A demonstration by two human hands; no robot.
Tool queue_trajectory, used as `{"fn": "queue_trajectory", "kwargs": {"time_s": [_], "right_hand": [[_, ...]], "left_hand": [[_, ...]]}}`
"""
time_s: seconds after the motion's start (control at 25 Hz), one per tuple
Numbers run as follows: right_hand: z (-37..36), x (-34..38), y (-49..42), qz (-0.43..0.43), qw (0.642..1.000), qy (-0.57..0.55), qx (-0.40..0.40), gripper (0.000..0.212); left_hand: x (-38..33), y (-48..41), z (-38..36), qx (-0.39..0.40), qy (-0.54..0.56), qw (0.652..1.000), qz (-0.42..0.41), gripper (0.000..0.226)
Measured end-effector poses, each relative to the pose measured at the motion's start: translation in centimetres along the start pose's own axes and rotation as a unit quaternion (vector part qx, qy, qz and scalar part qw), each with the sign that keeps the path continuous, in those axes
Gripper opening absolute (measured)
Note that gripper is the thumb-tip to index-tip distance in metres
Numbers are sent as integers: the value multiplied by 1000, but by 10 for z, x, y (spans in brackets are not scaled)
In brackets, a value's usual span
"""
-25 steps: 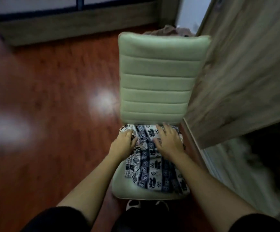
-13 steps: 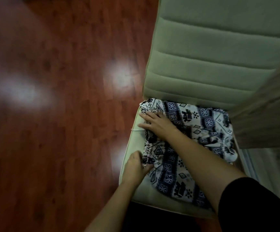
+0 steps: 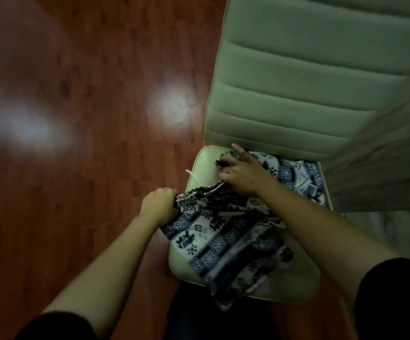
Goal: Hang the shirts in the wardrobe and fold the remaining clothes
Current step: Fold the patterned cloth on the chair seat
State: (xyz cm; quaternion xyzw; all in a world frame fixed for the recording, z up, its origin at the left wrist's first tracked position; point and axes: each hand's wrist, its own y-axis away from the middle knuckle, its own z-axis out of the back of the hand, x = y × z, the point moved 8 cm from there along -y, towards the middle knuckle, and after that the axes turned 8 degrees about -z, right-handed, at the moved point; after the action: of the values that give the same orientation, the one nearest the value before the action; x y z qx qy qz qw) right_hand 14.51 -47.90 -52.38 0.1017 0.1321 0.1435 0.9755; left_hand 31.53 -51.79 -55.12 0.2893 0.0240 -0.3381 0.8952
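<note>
The patterned garment (image 3: 226, 241) lies crumpled on the seat of the chair (image 3: 297, 94). The left hand (image 3: 161, 203) is fisted round its edge at the chair's left side. The right hand (image 3: 244, 174) lies with bent fingers on the edge nearest the backrest; whether it pinches cannot be told. Draw both edges taut and flat before folding. No container shows; the seat carries the garment.

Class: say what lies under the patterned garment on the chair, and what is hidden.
The pale chair seat lies under the patterned garment, bare along its left and front edges. Its middle is covered, so anything else beneath cannot be seen.
</note>
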Motion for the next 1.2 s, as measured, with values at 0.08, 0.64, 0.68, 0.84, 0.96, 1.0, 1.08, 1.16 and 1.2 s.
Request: {"fn": "queue_trajectory", "kwargs": {"time_s": [0.08,0.64,0.68,0.84,0.96,1.0,1.08,1.16,1.2], "right_hand": [[30,-13,21,-4,998,-6,-63,9],[200,-151,175,-139,979,-112,-103,51],[208,-153,180,-146,975,-125,-116,47],[247,-166,212,-154,975,-114,-109,36],[282,-176,232,-178,975,-78,-110,56],[295,-178,235,-176,976,-62,-112,61],[315,-177,237,-144,984,-21,-104,59],[333,-181,239,-139,986,-22,-85,46],[342,-185,239,-156,985,-40,-63,40]], "left_hand": [[-17,5,32,14,-31,999,-25,46],[-182,57,243,-159,-178,888,-394,49],[-188,58,249,-142,-159,898,-386,39],[-221,85,296,-227,-200,886,-350,38],[-254,106,323,-224,-271,869,-349,49],[-264,112,334,-231,-288,856,-361,56],[-277,122,358,-264,-306,829,-387,67],[-284,126,380,-283,-320,821,-380,66],[-285,128,389,-273,-323,829,-366,61]]}}
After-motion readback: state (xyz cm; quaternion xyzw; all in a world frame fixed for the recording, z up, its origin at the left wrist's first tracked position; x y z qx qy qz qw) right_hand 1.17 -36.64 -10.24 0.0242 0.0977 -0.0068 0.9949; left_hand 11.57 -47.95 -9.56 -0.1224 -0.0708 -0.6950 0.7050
